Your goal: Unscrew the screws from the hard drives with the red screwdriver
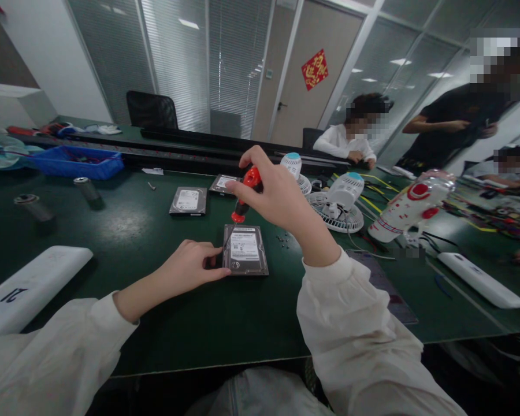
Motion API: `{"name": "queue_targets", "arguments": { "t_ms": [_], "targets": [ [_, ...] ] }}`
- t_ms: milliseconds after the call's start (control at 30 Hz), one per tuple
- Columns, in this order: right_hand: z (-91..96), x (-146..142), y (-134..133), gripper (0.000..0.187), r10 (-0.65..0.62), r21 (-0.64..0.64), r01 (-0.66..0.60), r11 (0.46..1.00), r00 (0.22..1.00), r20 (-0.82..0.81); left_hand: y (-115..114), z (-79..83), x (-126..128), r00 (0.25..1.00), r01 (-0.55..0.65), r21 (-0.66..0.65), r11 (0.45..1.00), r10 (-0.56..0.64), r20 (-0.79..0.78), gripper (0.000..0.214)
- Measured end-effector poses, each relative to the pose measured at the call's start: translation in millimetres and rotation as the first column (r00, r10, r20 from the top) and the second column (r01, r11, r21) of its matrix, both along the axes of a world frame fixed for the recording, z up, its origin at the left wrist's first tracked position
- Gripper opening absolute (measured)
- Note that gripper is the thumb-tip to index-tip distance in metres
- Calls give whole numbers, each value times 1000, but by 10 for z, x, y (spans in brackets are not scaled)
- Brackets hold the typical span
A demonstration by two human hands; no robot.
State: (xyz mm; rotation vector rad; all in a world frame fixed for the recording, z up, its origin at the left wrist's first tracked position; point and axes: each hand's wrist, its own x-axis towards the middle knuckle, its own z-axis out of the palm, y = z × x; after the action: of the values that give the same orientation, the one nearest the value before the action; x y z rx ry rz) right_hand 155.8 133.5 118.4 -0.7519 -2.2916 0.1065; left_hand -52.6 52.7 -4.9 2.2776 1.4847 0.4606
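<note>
A hard drive lies flat on the green table, its labelled face up. At its left edge, my left hand grips the drive with thumb and fingertips. My right hand is closed round the handle of a red and black screwdriver above the drive. The tilted shaft runs down to the drive's left side; whether the tip sits in a screw is too small to tell. Several small loose screws are scattered just right of the drive. Behind it lie a second hard drive and a third one, partly hidden by my right hand.
White fans and a white-red patterned bottle-like object stand to the right, among cables. A blue tray, metal cans and a white numbered case are on the left. Other people sit and stand beyond the table.
</note>
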Motion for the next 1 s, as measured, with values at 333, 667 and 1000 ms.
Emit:
{"name": "queue_targets", "arguments": {
  "t_ms": [333, 667, 1000],
  "targets": [
    [61, 47, -26, 20, 92, 35, -93, 995, 995, 36, -7, -3, -7, 1000, -1, -4, 1000, 1, 4, 50],
    [2, 5, 17, 32, 260, 74, -257, 964, 965, -32, 1, -9, -3, 1000, 6, 16, 1000, -6, -8, 48],
    [35, 19, -28, 33, 95, 80, -100, 992, 993, 66, -4, 17, 10, 1000, 7, 11, 1000, -7, -19, 49]
  ]
}}
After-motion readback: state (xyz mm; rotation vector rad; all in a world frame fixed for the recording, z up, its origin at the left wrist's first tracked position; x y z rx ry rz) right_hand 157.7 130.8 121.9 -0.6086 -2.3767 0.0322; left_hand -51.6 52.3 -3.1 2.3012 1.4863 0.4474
